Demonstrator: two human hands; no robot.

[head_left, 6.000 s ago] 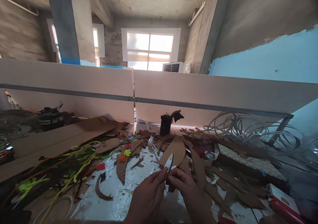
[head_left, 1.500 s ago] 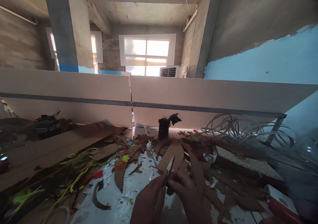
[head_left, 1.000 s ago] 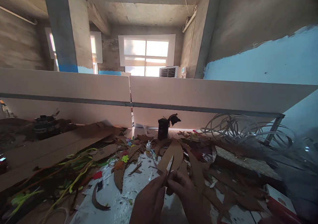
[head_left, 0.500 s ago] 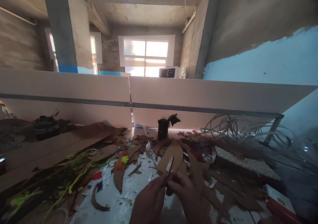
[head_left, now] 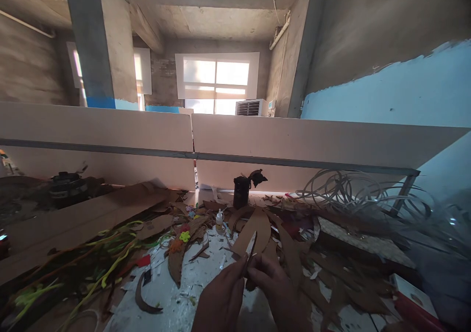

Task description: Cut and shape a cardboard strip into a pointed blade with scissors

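Note:
My left hand (head_left: 222,292) and my right hand (head_left: 275,289) meet low in the middle of the view. Both are closed, fingertips nearly touching, around a slim pointed piece (head_left: 251,243). Its pale tip sticks up past the fingers; the lower part is hidden, and I cannot tell its material. Just behind it lies a large leaf-shaped piece of brown cardboard (head_left: 260,219). A small white-capped bottle (head_left: 220,220) stands upright beyond my left hand. Left of that hand are a pointed cardboard piece (head_left: 175,268) and a curved brown strip (head_left: 144,300) on the white surface.
A black container (head_left: 241,192) stands before the pale partition (head_left: 294,138). Coiled clear strips (head_left: 342,189) and cardboard scraps (head_left: 342,283) fill the right. Yellow-green cords (head_left: 114,263), small coloured flowers (head_left: 184,236) and long cardboard (head_left: 84,219) lie left.

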